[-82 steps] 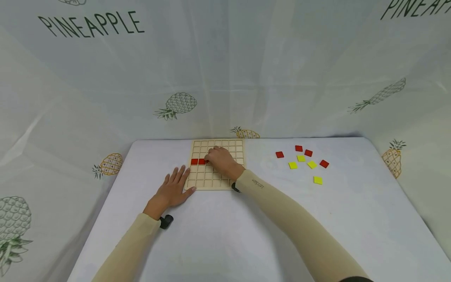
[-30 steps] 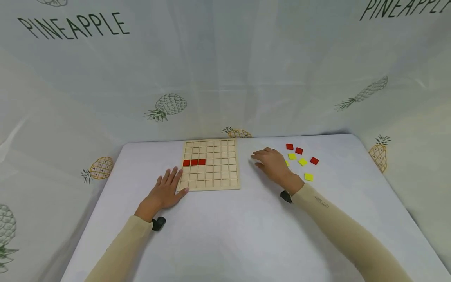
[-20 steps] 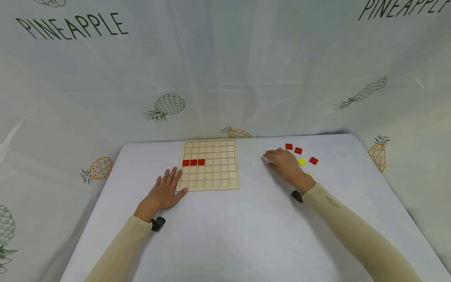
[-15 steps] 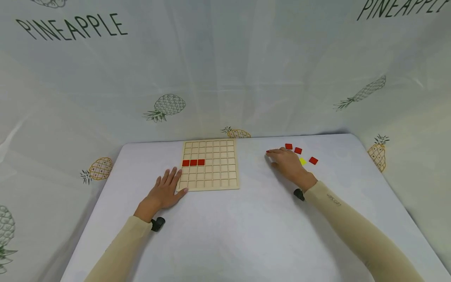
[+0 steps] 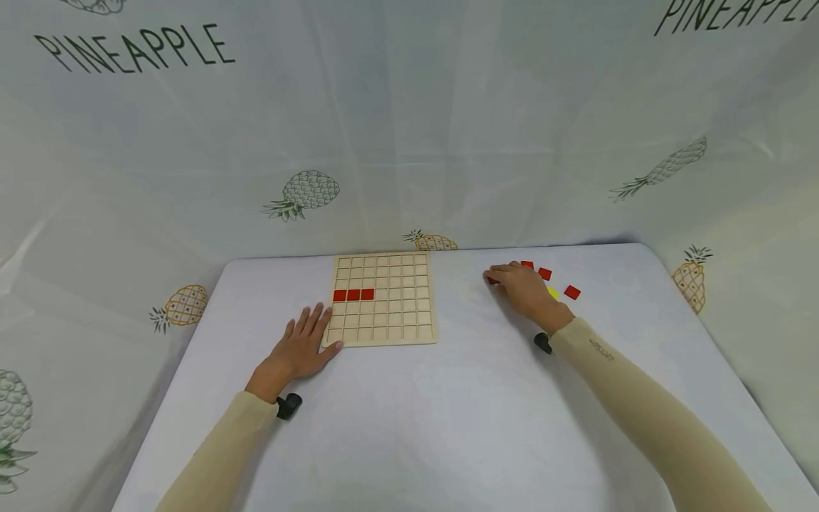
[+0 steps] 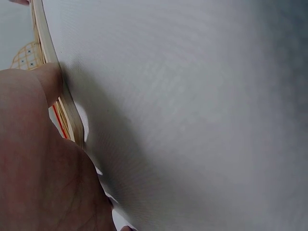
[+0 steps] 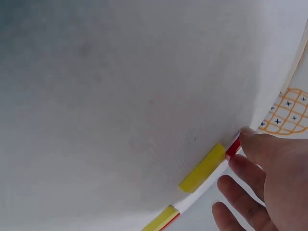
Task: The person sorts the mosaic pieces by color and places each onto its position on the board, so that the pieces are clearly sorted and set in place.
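Observation:
In the head view a pale wooden grid board [image 5: 399,313] lies near the table's far edge, with three red square tiles [image 5: 354,295] side by side in one row from its left side. My left hand [image 5: 297,355] rests flat with spread fingers against the board's left edge and near corner. To the right of the board, my right hand [image 5: 525,288] pinches a red tile [image 7: 234,147] between thumb and index finger, as the right wrist view shows. That tile is mostly covered by the fingers in the head view.
Beyond the right hand lie more red tiles [image 5: 572,292] and a partly hidden yellow tile [image 5: 553,292]. Yellow tiles [image 7: 203,168] also show beside the fingers in the right wrist view. A pineapple-printed cloth [image 5: 409,142] hangs behind the white table [image 5: 409,419].
My right hand has left the board, where a third red tile now shows in the row. It has moved right to the loose tiles and taken hold of a red one. The left hand stays put.

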Demonstrator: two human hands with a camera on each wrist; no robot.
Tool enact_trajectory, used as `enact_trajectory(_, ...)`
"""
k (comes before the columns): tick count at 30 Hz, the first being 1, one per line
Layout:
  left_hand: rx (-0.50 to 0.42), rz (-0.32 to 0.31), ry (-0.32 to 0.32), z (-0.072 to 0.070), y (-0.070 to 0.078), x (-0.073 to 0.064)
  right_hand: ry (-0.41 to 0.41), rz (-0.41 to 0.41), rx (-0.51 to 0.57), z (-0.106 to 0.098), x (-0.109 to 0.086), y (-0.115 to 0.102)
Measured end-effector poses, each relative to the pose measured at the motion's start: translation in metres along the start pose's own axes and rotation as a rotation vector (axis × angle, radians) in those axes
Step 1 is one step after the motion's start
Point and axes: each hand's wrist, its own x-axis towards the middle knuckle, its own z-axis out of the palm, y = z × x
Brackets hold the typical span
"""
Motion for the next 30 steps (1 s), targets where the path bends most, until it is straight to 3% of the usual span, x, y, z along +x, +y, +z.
enact_trajectory(11, 0.001, -0.011, -0.043, -0.009, 0.006, -0.003, 0.010, -0.002, -0.013, 0.002, 0.006, -0.002)
enact_trajectory(20, -0.005, -0.027, -0.059, -0.015, 0.013, -0.004, -0.006, -0.042, -0.117, 0.001, 0.005, -0.004)
enact_trajectory(25, -0.032, -0.028, -0.065, -0.019, 0.018, -0.007, 0.002, -0.023, -0.072, -0.001, 0.001, -0.010)
enact_trajectory(30, -0.039, -0.028, -0.057, -0.021, 0.018, -0.010, 0.072, -0.046, -0.026, -0.005, -0.001, -0.022)
